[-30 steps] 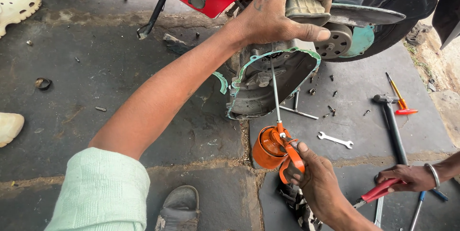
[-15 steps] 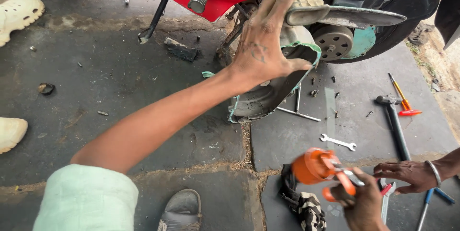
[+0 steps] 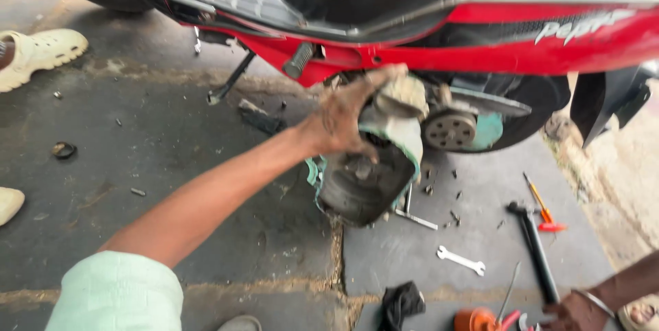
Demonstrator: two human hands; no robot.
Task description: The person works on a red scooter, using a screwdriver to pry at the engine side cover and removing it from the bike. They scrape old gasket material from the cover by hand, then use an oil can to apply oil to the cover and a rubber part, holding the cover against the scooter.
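My left hand [image 3: 343, 122] reaches out from the lower left and grips the top of a grey engine side cover [image 3: 364, 183] with a greenish gasket rim. The cover stands tilted against the underside of a red scooter [image 3: 549, 36]. Just right of it, a round metal pulley [image 3: 449, 129] sits exposed on the scooter. My right hand is out of view. An orange oil can [image 3: 475, 319] with a long thin spout shows at the bottom edge. Beside the can is another person's hand [image 3: 582, 309] wearing a bangle.
On the paving lie a silver spanner [image 3: 461, 260], a black-handled hammer [image 3: 535, 249], an orange screwdriver [image 3: 542, 209], a black rag [image 3: 402, 303] and scattered bolts [image 3: 447, 197]. The kickstand [image 3: 230, 83] and pale sandals [image 3: 41, 50] are at the left.
The oil can dropped from beside the cover to the bottom right edge, and my right hand left the view. My left hand stays on the cover. The view has tilted upward.
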